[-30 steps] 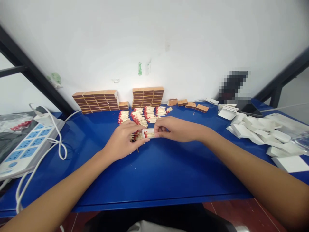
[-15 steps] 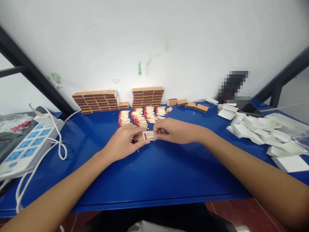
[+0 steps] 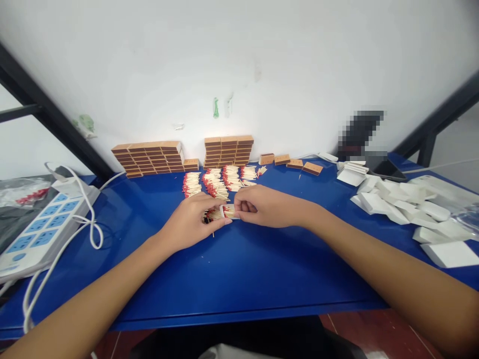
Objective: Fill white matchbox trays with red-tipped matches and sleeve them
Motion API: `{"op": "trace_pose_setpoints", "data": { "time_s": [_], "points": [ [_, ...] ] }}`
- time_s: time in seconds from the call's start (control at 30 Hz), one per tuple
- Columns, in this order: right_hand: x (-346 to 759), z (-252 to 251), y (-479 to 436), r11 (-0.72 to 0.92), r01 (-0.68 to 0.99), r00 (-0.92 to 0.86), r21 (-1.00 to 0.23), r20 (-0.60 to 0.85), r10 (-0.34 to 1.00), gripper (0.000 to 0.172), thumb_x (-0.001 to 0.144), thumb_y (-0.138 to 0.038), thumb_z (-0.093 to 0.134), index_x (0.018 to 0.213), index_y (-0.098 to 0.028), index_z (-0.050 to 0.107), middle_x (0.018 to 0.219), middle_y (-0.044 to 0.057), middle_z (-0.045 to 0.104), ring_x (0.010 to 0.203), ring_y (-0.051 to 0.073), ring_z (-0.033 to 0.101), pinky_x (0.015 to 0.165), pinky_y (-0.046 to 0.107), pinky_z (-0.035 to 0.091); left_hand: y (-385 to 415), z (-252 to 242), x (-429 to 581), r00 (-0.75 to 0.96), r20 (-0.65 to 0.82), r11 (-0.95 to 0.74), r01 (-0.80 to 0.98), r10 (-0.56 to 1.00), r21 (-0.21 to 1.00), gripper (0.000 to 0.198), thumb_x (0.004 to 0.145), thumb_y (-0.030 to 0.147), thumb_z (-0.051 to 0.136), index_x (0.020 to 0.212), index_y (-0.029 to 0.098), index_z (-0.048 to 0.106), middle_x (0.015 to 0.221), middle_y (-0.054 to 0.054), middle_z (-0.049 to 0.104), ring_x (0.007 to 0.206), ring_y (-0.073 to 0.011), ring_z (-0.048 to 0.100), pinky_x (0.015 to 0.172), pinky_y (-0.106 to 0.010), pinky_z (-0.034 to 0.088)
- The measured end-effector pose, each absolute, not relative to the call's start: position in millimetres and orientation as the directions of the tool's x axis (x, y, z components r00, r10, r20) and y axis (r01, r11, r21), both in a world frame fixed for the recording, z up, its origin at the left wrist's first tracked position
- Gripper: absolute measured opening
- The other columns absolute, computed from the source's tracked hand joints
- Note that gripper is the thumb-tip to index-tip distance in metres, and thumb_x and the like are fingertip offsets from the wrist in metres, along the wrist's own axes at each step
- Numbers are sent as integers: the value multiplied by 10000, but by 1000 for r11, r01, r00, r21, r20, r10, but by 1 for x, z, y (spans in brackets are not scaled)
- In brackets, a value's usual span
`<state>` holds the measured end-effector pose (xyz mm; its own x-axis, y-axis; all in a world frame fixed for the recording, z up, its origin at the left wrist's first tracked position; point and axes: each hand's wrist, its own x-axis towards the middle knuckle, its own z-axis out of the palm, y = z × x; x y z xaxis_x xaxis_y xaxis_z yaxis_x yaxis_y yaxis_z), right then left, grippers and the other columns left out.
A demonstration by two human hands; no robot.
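A small white matchbox tray (image 3: 228, 211) with red-tipped matches in it is held over the blue table, between my two hands. My left hand (image 3: 192, 220) is closed around its left end, thumb along the near side. Under that palm lies a bunch of loose matches (image 3: 212, 214), partly hidden by the fingers. My right hand (image 3: 260, 205) has its fingers curled over the tray's right end; what they pinch is hidden. Just beyond the hands, several piles of matches (image 3: 215, 183) lie in a row.
Stacked matchboxes (image 3: 149, 158) stand against the wall, with a second stack (image 3: 229, 150) beside them. Single matchboxes (image 3: 295, 163) lie to the right. White empty trays (image 3: 396, 199) are heaped at the right. A power strip (image 3: 48, 224) with white cables sits at the left.
My right hand has shifted slightly left, its fingers curling further over the tray and covering more of its right end. My left hand stays in place.
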<state>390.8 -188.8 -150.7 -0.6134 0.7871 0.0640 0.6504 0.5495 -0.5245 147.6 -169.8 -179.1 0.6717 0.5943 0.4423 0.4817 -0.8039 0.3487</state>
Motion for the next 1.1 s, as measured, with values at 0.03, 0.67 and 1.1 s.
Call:
{"op": "trace_pose_setpoints", "data": {
  "time_s": [0.03,0.67,1.1],
  "points": [
    [390,-151,-189,547,654,-611,-523,61,790,68,890,-185,633,823,-188,619,782,13,656,658,130,534,610,261,385,-170,-179,148,673,439,-804,483,595,348,321,914,445,759,1138,215,769,871,-53,755,776,-200,670,714,-326,507],
    [386,-147,-193,571,641,-610,-513,111,785,58,893,-159,628,847,-185,652,814,23,657,690,138,530,643,275,373,-170,-178,147,671,443,-803,481,595,350,306,921,464,745,1101,218,774,843,-41,745,753,-192,657,690,-313,484],
    [394,-158,-180,585,660,-605,-472,128,786,90,886,-131,599,854,-183,665,744,-4,637,656,130,517,611,263,341,-171,-177,148,681,401,-789,494,613,366,343,917,432,759,1165,195,767,832,-36,734,755,-183,651,705,-311,487]
  ]
}}
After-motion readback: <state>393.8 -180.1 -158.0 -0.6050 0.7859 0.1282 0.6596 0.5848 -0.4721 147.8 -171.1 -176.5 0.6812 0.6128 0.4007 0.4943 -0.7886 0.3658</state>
